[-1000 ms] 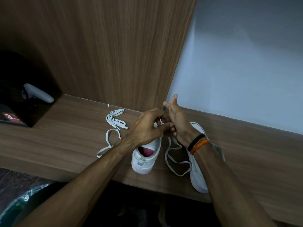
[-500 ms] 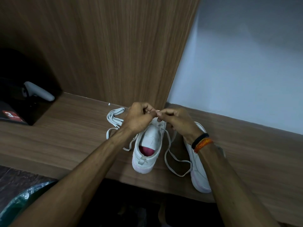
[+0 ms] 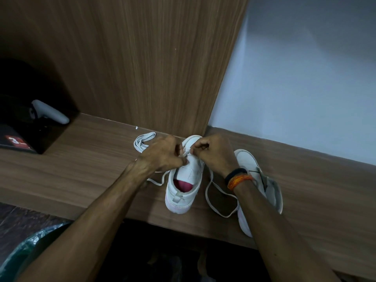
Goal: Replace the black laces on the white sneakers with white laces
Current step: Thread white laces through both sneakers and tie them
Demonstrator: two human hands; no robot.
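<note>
White lace threaded at the front of the near white sneaker, pinched on both sides directly under the fingers. Left hand curled over the sneaker's left side, fingers closed narrow on the lace. Right hand curled opposite, fingers likewise pinched on the lace, knuckles of the two hands nearly touching above the eyelets. Loose run of the lace trailing back from the right fingers, looping on the table between the two shoes; another strand spilling out left below the left wrist. Sneaker itself pointing away, toe just beyond the fingers, heel and pink insole toward the wearer. Second white sneaker just right of the right wrist, partly hidden by the forearm. Folded bundle of white lace lying flat just left of the left fingers, near the wooden panel. Black and orange wristbands on the right wrist. Black box with a grey handle well apart at far left.
</note>
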